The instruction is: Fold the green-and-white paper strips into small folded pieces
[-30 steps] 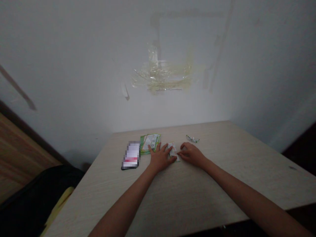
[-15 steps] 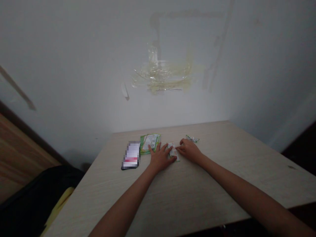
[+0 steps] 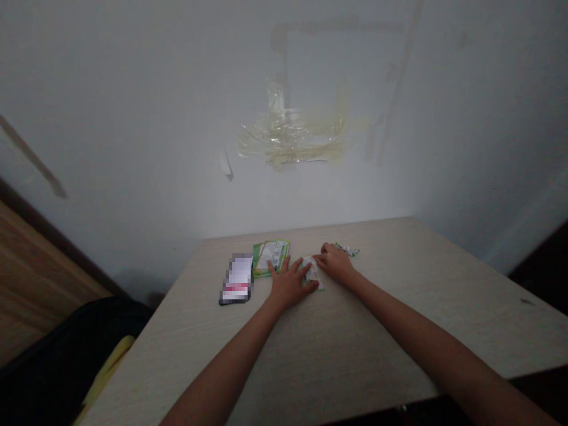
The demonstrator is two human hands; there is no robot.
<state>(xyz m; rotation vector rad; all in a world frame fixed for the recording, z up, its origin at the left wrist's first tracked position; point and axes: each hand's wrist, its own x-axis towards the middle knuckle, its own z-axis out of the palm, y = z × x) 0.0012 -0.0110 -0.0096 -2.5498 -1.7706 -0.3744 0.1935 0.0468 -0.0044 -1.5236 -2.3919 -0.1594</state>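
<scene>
A small flat white-and-green wrapper [image 3: 314, 273] lies on the table between my hands. My left hand [image 3: 288, 289] rests over its left side with fingers spread, thumb and forefinger on the wrapper. The other left fingertips reach the lower right edge of a stack of green-and-white packets [image 3: 270, 255]. My right hand [image 3: 337, 264] is closed, with bent fingers pinched at the wrapper's upper right corner; the exact grip is too small to make out. Just behind the right hand lies a twisted green-and-white strip [image 3: 350, 251], partly hidden by it.
A phone [image 3: 237, 278] with a blurred screen lies left of the packets. The pale wooden table [image 3: 186, 331] meets a wall [image 3: 155, 148] with old clear tape [image 3: 293, 136] on it. Dark and yellow cloth [image 3: 106, 367] sits beyond the left edge.
My right hand has shifted slightly up and left, its fingertips passing from the wrapper's right side to its upper corner. My left hand stays in place.
</scene>
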